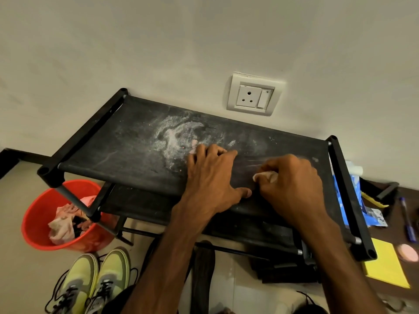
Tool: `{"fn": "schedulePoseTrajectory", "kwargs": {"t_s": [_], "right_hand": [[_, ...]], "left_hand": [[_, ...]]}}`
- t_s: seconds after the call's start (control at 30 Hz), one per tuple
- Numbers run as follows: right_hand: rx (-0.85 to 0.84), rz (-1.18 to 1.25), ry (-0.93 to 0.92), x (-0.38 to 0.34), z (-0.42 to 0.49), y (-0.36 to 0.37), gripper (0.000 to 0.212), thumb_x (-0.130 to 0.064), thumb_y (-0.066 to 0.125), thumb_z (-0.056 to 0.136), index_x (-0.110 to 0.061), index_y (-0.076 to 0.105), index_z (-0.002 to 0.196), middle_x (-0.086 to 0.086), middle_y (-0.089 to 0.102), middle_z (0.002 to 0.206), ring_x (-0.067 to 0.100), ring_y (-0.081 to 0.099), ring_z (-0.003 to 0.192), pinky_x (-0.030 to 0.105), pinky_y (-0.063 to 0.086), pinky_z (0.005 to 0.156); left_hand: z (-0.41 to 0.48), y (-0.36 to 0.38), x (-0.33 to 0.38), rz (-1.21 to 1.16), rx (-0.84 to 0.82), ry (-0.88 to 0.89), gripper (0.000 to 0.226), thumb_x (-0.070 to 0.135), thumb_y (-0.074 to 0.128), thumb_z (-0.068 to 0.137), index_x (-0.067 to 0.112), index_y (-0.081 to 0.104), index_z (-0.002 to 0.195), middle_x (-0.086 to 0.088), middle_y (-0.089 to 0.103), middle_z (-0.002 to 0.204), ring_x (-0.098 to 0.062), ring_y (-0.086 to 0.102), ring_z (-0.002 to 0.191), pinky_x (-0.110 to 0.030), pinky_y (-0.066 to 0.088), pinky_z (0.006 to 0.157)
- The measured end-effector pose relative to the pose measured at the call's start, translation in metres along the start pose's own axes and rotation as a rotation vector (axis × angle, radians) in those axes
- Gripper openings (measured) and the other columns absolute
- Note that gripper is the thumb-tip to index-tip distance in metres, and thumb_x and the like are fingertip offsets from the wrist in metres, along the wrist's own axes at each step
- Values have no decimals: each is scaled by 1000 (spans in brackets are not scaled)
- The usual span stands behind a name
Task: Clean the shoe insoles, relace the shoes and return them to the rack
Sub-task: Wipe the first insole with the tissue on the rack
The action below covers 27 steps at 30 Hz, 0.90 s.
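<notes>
Black fabric, dusted with white powder (pixel 176 134), forms the top shelf of the rack (pixel 127 141), and both hands are working on it. The left hand (pixel 210 175) lies flat on the shelf just right of the powder, fingers spread and holding nothing. The right hand (pixel 292 184) has its grip curled tight round a small pale wad (pixel 265 176) pressed to the fabric near the rack's right end. I cannot tell what the wad is made of.

The 2 yellow-green shoes (pixel 97 284) stand on the floor in front of the rack's left half, with dark laces trailing loose. No insole can be made out.

Risks, as I judge them:
- A sweep to the left would push powder over the rack's front edge, probably onto the lower shelf or the shoes.
- The fabric is slung between bars, so hard pressing may make it sag and grind the powder in rather than lift it.
- A wide stroke to the right could send dust over the rack's end bar onto the blue packet (pixel 353 196), the pen (pixel 407 218) and the yellow pad (pixel 385 268).
- The loose laces could catch a foot.

Room to move: the shelf's left half is bare, and the wall with its socket (pixel 254 96) closes off the rack's back. A red bucket (pixel 34 214) of rags sits under the rack's front left corner, within reach for dumping what is wiped up.
</notes>
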State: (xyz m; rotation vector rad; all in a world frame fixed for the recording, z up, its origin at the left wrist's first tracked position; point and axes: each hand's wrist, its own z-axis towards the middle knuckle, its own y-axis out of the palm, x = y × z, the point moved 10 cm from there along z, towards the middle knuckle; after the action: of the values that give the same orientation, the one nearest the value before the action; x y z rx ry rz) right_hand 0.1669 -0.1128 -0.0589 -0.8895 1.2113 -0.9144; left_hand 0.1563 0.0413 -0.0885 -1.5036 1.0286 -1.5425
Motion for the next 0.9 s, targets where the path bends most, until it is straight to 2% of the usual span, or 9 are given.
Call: {"fn": "schedulePoseTrajectory", "kwargs": {"t_s": [0.2, 0.33, 0.43, 0.53, 0.73, 0.8, 0.9], "right_hand": [[84, 51, -52, -12, 12, 4, 13, -19, 72, 85, -25, 81, 93, 2, 76, 88, 24, 70, 76, 43, 60, 67], [-107, 0, -65, -7, 12, 12, 13, -24, 70, 88, -28, 81, 94, -3, 74, 80, 17, 68, 68, 41, 61, 67], [-257, -80, -102, -10, 3, 15, 9, -30, 72, 89, -32, 79, 94, -9, 72, 81, 9, 64, 68, 35, 59, 66], [-147, -91, -95, -12, 6, 12, 11, -33, 73, 87, -34, 79, 96, -6, 74, 86, 15, 66, 74, 38, 60, 70], [70, -11, -102, -30, 24, 16, 14, -22, 72, 86, -29, 81, 94, 4, 73, 96, 29, 68, 84, 47, 58, 71], [66, 10, -110, -32, 25, 18, 14, -22, 71, 87, -28, 81, 94, 6, 73, 98, 32, 68, 87, 50, 58, 73], [-101, -19, -97, -24, 26, 21, 14, -26, 73, 85, -32, 81, 94, 3, 76, 93, 29, 69, 83, 47, 60, 75]], "left_hand": [[1, 1, 0, -10, 9, -6, 95, 70, 74, 73, 33, 37, 152, 4, 39, 147, -23, 26, 138, -43, 20, 116], [2, 5, -8, -88, -5, -48, 97, 71, 79, 66, 37, 41, 149, 6, 41, 146, -23, 27, 137, -43, 20, 115], [3, 6, -9, -92, -1, -49, 98, 71, 80, 64, 38, 43, 148, 6, 43, 144, -23, 30, 136, -43, 23, 113], [4, 5, -7, -71, 10, -43, 97, 71, 79, 65, 37, 41, 148, 5, 42, 145, -23, 29, 137, -42, 23, 113], [3, 6, -7, -57, -16, -43, 96, 71, 78, 68, 35, 41, 149, 3, 41, 147, -25, 26, 141, -42, 18, 117], [3, 7, -9, -64, -25, -46, 95, 72, 78, 67, 37, 43, 148, 3, 43, 147, -25, 27, 141, -43, 18, 118], [3, 6, -11, -109, -14, -57, 95, 71, 80, 64, 37, 45, 146, 4, 45, 144, -23, 29, 138, -41, 22, 114]]}}
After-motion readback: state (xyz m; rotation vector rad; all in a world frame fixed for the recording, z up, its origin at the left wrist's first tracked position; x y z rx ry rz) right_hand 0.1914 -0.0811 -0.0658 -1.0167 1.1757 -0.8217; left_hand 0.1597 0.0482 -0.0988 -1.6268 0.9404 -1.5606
